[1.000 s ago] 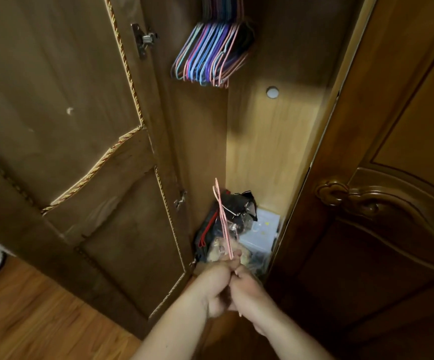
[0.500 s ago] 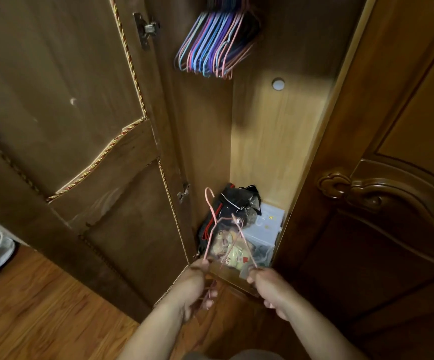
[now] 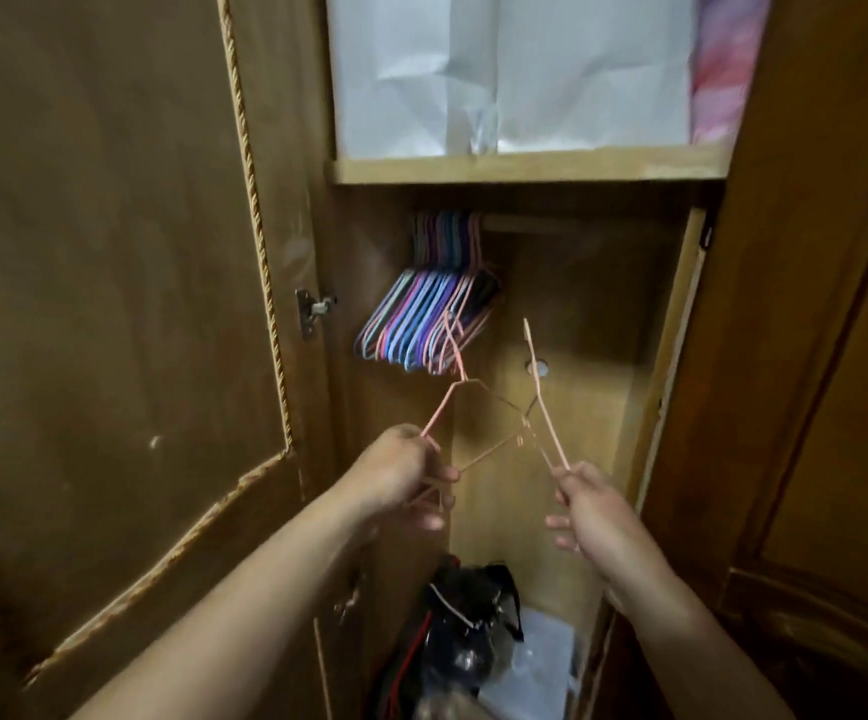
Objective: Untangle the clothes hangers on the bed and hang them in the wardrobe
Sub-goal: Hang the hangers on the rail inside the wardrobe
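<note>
The wardrobe door [image 3: 109, 304] stands open on the left, its hinge [image 3: 312, 310] showing at the frame edge. A second ago both hands were pressed together low down, by the bags on the wardrobe floor, clutching the pink hangers as one tight bundle. Now the view has tipped upward and the hands are raised and drawn apart, so the bundle has opened out.

The left hand [image 3: 400, 475] grips the lower bar and shoulder of one pink hanger [image 3: 447, 387], its fingers curled round the wire; this hanger's hook reaches up to just in front of the hung hangers [image 3: 426, 324], a packed row of blue, purple and pink ones already on the rail [image 3: 525, 223] under the shelf [image 3: 525, 166]. Whether the hook touches them cannot be told.

Further right, the second pink hanger [image 3: 541, 407] rises from the right hand [image 3: 595, 511], which pinches its lower end between thumb and forefinger, the other fingers loosely spread. The two hangers cross near their shoulders in the middle, and seem still caught there.

So the separating is under way but probably not finished: the crossing point likely needs a twist or a slide before either hook can go onto the rail beside the others. Dark bags [image 3: 463, 631] lie on the wardrobe floor below.
</note>
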A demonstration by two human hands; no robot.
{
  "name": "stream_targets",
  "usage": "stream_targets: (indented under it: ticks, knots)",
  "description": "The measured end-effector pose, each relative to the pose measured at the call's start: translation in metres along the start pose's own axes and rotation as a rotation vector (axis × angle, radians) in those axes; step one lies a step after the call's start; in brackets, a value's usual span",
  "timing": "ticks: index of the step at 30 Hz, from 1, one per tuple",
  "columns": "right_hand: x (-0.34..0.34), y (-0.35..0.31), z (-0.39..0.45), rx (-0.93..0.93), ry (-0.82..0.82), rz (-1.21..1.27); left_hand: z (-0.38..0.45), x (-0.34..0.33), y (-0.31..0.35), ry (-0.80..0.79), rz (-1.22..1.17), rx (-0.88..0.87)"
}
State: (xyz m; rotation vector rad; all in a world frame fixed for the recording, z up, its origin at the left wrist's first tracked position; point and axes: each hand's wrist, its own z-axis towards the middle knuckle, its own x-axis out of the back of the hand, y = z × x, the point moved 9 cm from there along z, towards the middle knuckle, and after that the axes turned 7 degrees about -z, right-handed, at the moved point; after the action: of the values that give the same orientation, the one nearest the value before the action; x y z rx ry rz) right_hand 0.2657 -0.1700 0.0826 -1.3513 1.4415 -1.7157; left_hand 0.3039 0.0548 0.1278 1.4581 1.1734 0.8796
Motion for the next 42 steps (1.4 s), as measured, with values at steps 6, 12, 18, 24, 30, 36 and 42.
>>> stream_targets:
  ticks: [6, 12, 18, 24, 30, 36, 42]
  knots:
    - [0.009, -0.03, 0.034, 0.011, 0.131, 0.027, 0.06, -0.011, 0.043, -0.163, 0.157, -0.024]
    - [0.016, -0.059, 0.059, 0.04, 0.284, 0.077, 0.125, -0.025, 0.09, -0.188, 0.137, -0.295]
    - [0.01, -0.091, 0.081, 0.044, 0.319, 0.053, 0.197, -0.037, 0.144, -0.062, 0.166, -0.4]
    - [0.001, -0.104, 0.099, 0.045, 0.308, 0.015, 0.239, -0.033, 0.14, -0.037, 0.283, -0.309]
    - [-0.001, -0.119, 0.108, 0.07, 0.328, 0.036, 0.252, -0.021, 0.131, 0.03, 0.371, -0.331]
    - [-0.007, -0.159, 0.133, 0.146, 0.367, 0.011, 0.211, -0.012, 0.127, -0.149, 0.304, -0.241]
    - [-0.041, -0.176, 0.201, 0.146, 0.385, -0.224, 0.189, 0.019, 0.136, -0.108, 0.412, -0.324]
